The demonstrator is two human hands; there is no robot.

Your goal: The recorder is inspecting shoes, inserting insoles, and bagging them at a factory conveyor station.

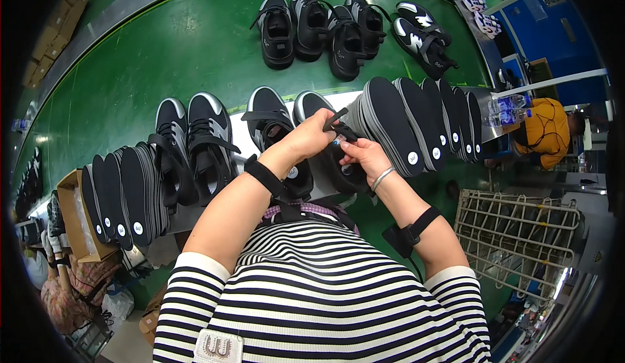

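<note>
A black shoe with a silver toe [307,104] stands in front of me, mostly covered by my hands. My left hand [307,136] is closed on the shoe's black strap [334,119], its end sticking up past the fingers. Just to the right, my right hand [368,158] pinches at the strap's lower part; a tiny clear bluish bit shows by its fingertips, too small to name. Left of these, a matching shoe [268,101] has its strap lying loose across it. Another pair of black and silver shoes [208,119] stands farther left.
Stacked black insoles [389,115] with round white stickers line the right; more insoles [140,194] stand left beside a cardboard box [84,233]. Several finished-looking shoes [277,31] sit across the green table [163,44]. At right are bottles [508,106], a wire rack [517,233] and a person in orange [545,128].
</note>
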